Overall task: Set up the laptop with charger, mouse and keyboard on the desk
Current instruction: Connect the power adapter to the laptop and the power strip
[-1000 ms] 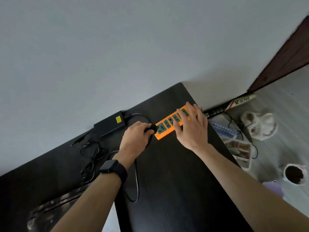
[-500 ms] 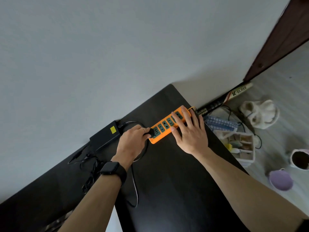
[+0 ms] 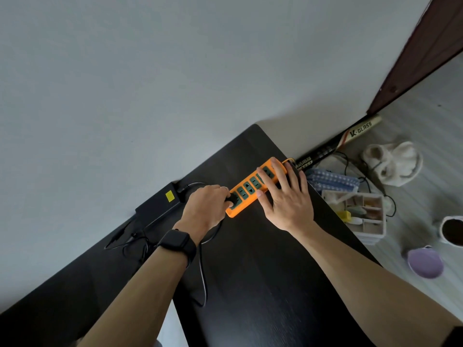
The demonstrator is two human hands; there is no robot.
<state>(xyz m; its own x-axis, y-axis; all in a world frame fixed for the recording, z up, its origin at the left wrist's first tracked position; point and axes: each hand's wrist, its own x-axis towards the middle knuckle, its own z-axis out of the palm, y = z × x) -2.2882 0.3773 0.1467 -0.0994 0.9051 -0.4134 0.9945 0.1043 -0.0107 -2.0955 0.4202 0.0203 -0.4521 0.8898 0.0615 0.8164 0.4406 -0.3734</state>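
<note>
An orange power strip (image 3: 246, 194) with several green sockets lies at the far corner of the black desk (image 3: 263, 284). My left hand (image 3: 204, 209), with a dark watch on the wrist, is closed around the charger's black plug (image 3: 230, 197), which sits at the strip's near-end socket. My right hand (image 3: 285, 199) lies flat across the strip's far half and presses it down. The black charger brick (image 3: 160, 202) with a yellow sticker rests against the wall to the left. Its cable (image 3: 203, 279) loops under my left wrist. No laptop, mouse or keyboard is in view.
Thin black cords (image 3: 130, 240) are tangled left of the brick. Beyond the desk's right edge, on the floor, are a white organiser box (image 3: 360, 216), a cream bag (image 3: 393, 162), a purple pot (image 3: 424, 262), a soil-filled pot (image 3: 453, 230) and a bat (image 3: 350, 135) along the wall.
My left hand has pushed the plug closer into the strip's end socket. My right hand stays flat on the strip. The view has shifted, so the desk corner sits further right.
</note>
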